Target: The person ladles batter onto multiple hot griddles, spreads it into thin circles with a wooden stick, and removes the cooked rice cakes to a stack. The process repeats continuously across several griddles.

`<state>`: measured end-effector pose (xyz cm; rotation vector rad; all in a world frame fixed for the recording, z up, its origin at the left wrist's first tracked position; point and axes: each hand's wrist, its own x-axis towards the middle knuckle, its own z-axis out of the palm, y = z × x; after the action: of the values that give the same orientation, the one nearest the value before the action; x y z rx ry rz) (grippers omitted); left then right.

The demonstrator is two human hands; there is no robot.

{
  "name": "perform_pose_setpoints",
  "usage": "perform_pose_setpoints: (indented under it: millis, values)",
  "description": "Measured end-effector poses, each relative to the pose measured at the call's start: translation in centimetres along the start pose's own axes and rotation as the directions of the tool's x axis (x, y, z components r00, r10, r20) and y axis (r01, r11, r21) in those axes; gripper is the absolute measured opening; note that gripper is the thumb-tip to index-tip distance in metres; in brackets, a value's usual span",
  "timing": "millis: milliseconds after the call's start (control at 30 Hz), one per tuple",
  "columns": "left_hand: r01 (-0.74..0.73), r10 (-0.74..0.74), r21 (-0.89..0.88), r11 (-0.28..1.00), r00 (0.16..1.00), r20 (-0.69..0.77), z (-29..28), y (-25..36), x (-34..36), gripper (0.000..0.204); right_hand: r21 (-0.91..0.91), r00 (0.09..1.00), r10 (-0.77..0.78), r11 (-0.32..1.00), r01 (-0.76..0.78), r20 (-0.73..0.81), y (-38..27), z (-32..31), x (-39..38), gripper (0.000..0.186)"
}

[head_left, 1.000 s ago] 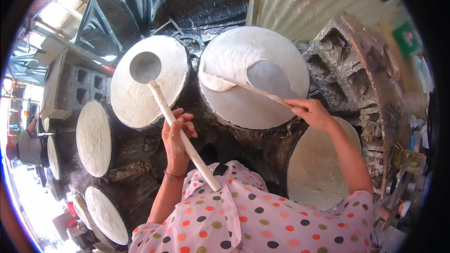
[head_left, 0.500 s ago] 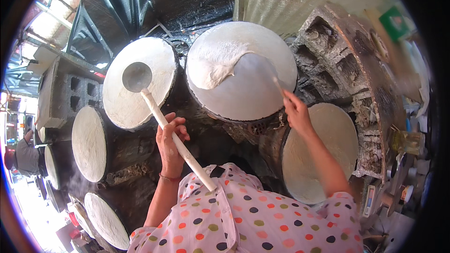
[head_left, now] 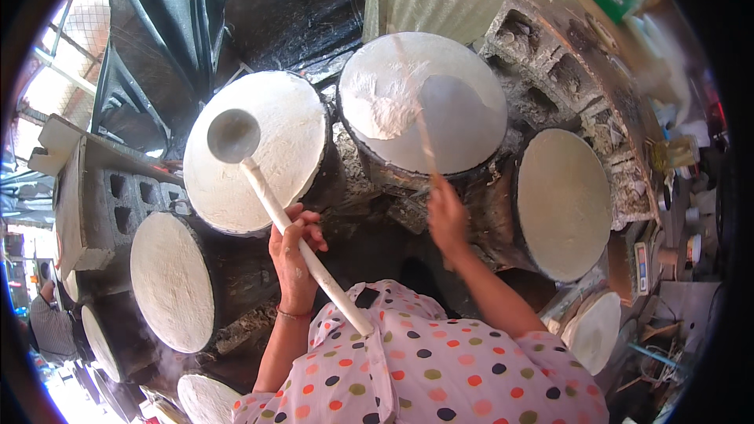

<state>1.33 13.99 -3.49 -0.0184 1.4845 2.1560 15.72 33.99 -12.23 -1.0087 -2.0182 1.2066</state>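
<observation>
My left hand (head_left: 294,259) is closed on the long pale handle of a metal ladle (head_left: 233,136), whose round head lies over the white batter-coated left griddle (head_left: 279,129). My right hand (head_left: 448,216), blurred, grips a thin wooden stick (head_left: 428,149) reaching across the centre griddle (head_left: 377,63). That griddle carries a ragged white batter layer (head_left: 385,110), with a smooth grey patch of bare metal on its right.
More coated round griddles stand at left (head_left: 169,283) and right (head_left: 561,204). Concrete blocks (head_left: 133,204) and rough stacked blocks (head_left: 573,78) flank them. Black sheeting (head_left: 290,0) hangs beyond. Another person (head_left: 51,326) is at the far left edge; shelved clutter lines the right.
My right hand and stick have swung leftward to point more upright over the centre griddle. The view has turned, showing more on the right. My left hand keeps the ladle in place.
</observation>
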Motion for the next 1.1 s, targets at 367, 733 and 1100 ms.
perform_pose_setpoints:
  millis: [367, 733, 1100]
  values:
    - [-0.105, 0.105, -0.028, 0.994, 0.994, -0.022, -10.0, 3.8, -3.8, 0.035, 0.381, 0.853, 0.494, 0.831, -0.406, -0.167, -5.3, 21.5, 0.9, 0.027]
    - [-0.070, 0.081, -0.102, 0.992, 0.991, 0.105, -12.2, 4.0, -5.3, 0.034, 0.698, 0.767, 0.639, 0.528, -0.483, 0.048, -4.5, 14.0, -6.3, 0.018]
    - [-0.060, 0.077, -0.125, 0.990, 0.988, 0.130, -11.6, 3.6, -6.2, 0.032, 0.069, 0.956, 0.293, 0.954, -0.291, -0.009, -2.7, 13.4, -7.0, 0.013]
